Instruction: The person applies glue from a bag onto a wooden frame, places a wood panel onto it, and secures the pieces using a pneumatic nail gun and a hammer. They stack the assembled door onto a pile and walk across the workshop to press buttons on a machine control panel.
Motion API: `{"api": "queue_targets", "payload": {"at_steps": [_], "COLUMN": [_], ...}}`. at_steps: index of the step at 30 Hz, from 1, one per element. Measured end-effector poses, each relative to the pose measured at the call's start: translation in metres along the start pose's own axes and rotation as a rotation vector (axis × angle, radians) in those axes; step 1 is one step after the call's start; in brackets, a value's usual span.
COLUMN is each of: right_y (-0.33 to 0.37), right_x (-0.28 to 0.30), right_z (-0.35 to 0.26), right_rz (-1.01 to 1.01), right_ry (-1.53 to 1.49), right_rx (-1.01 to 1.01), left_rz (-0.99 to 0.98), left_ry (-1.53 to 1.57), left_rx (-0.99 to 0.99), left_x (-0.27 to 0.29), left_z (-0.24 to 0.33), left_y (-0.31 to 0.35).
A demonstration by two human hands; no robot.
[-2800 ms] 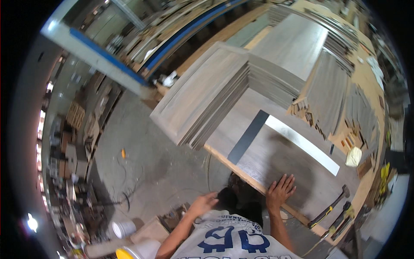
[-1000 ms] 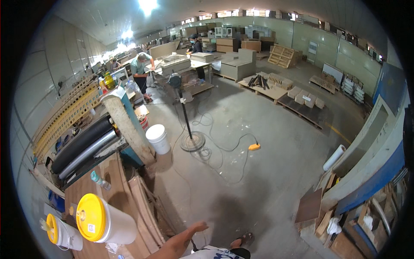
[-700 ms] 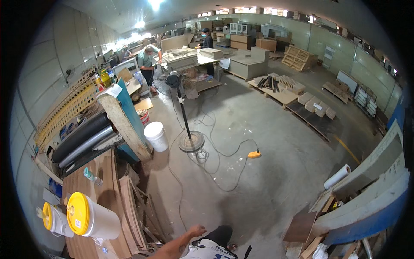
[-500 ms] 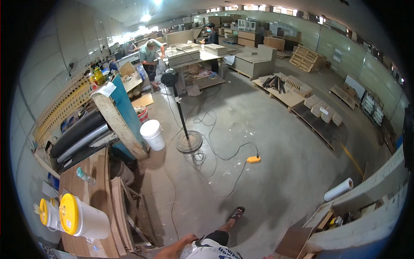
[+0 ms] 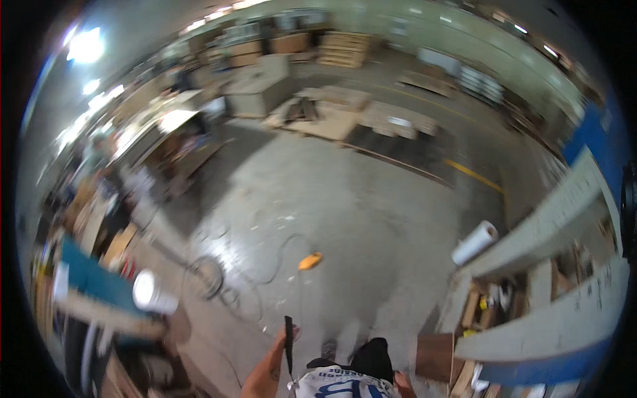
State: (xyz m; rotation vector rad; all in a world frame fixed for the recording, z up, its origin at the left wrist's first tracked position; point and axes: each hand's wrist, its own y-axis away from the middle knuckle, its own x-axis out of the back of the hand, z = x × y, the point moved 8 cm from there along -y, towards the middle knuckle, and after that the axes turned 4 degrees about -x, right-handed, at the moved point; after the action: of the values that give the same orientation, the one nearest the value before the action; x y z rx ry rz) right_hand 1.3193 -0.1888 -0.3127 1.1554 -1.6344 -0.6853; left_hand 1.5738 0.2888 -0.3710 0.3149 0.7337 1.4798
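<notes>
My left forearm comes in from the lower edge, and my left hand (image 5: 295,331) hangs low in front of my body, over the floor. A narrow dark strip (image 5: 288,346) stands upright in front of its wrist; whether the hand holds it is hidden. Blur smears the fingers. Beside my dark shorts at the lower edge, my right hand (image 5: 401,381) shows only in part, its fingers unclear.
On the floor ahead lies a yellow-orange power block (image 5: 310,261) with its cable. A white bucket (image 5: 154,292) stands left. To the right are a white roll (image 5: 475,243) and an open wooden frame (image 5: 531,262) holding oddments. Low pallets (image 5: 318,118) stand farther off.
My view has swung to the right and is blurred, so the bucket and power block sit farther left. The right-hand frame shows more, and the dark strip has come into view by my left arm.
</notes>
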Motion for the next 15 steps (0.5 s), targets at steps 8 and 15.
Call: {"api": "queue_targets", "payload": {"at_steps": [8, 15], "right_y": [-0.090, -0.216], "right_x": [0.056, 0.154], "right_z": [-0.096, -0.150], "right_rz": [0.070, -0.138], "right_ry": [-0.228, 0.067], "right_rx": [0.181, 0.001], "left_rz": [-0.116, -0.242], "left_ry": [-0.681, -0.758], "left_rx": [0.106, -0.048], "left_x": [-0.129, -0.229], "left_z": [0.113, 0.118], "left_y": [-0.133, -0.197]}}
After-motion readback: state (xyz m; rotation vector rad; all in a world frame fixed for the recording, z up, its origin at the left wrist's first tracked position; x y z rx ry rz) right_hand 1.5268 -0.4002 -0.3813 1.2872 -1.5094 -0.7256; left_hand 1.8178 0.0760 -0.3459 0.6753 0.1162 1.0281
